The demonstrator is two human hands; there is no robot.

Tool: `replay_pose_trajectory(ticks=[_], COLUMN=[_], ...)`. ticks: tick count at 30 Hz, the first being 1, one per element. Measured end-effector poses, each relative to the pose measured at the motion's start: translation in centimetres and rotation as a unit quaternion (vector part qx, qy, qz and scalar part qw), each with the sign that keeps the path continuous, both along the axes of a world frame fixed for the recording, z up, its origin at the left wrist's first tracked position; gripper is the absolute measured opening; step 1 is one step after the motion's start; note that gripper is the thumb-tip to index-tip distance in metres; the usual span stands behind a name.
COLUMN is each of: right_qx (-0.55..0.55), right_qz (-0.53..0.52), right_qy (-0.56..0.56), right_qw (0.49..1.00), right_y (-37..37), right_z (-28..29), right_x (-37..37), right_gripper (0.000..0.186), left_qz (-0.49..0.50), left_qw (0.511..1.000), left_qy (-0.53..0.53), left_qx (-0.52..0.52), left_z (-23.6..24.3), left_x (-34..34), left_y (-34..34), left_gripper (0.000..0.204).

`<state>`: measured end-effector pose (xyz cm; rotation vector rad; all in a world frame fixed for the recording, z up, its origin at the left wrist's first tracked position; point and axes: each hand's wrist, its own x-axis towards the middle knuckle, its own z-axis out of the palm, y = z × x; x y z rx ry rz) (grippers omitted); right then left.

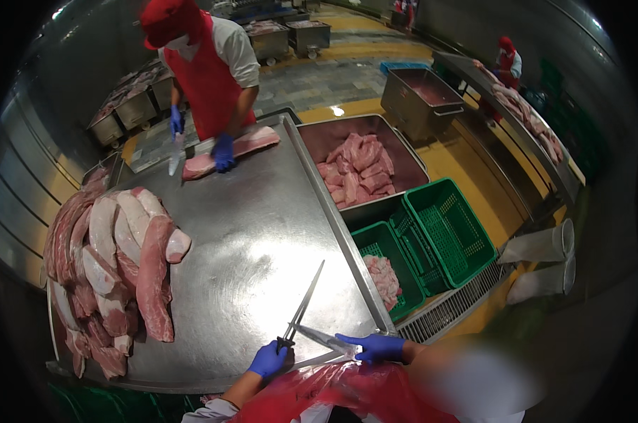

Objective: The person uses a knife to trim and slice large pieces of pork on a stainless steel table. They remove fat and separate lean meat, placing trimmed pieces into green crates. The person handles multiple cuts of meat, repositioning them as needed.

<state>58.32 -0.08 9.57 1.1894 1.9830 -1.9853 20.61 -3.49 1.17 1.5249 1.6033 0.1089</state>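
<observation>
My left hand (pixel 268 360), in a blue glove, is closed around the black handle of a sharpening steel (pixel 305 299), whose long rod points up over the steel table (pixel 262 240). In my right hand (pixel 375 347), gloved the same way, is a knife (pixel 326 340). Its blade reaches left and meets or crosses the rod just above the guard; whether they touch I cannot tell. Both hands are at the table's near edge, in front of a red apron. Left of them lies a large heap of long pork loins (pixel 114 261).
Across the table a co-worker in a red apron (pixel 209 92) holds a knife (pixel 177 158) beside a pork loin (pixel 252 144). To the right stand a steel bin (pixel 412 151) of meat pieces and green crates (pixel 454 236), one containing trimmings (pixel 382 280). Another person (pixel 506 63) stands at a far table.
</observation>
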Motion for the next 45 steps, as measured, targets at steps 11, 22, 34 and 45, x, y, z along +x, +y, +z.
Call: replay_pose_trajectory(ticks=[11,22,34,45], right_qx=[0.111,0.487,0.303,0.276], right_qz=[-0.225,0.077,-0.313,-0.14], right_qy=[0.118,0.052,0.264,-0.039], right_qw=[0.961,0.868,0.86,0.95], right_y=[13.0,4.1,5.5,-2.3], right_z=[0.4,4.4,6.9,-7.4], right_x=[-17.9,-17.4,-16.4,-1.6], right_gripper=[0.072,0.034,0.018,0.026], left_qz=[0.205,0.279,0.019,0.051], left_qw=[0.918,0.71,0.945,0.96], left_qy=[-0.277,-0.638,0.152,-0.012], left_qx=[-0.194,-0.106,0.288,0.275], left_z=[4.4,13.6,19.0,19.1], left_x=[-0.9,-4.9,-10.0,-10.4], left_y=[-2.4,-6.5,-7.7,-9.6], left_gripper=[0.025,0.024,0.022,0.024])
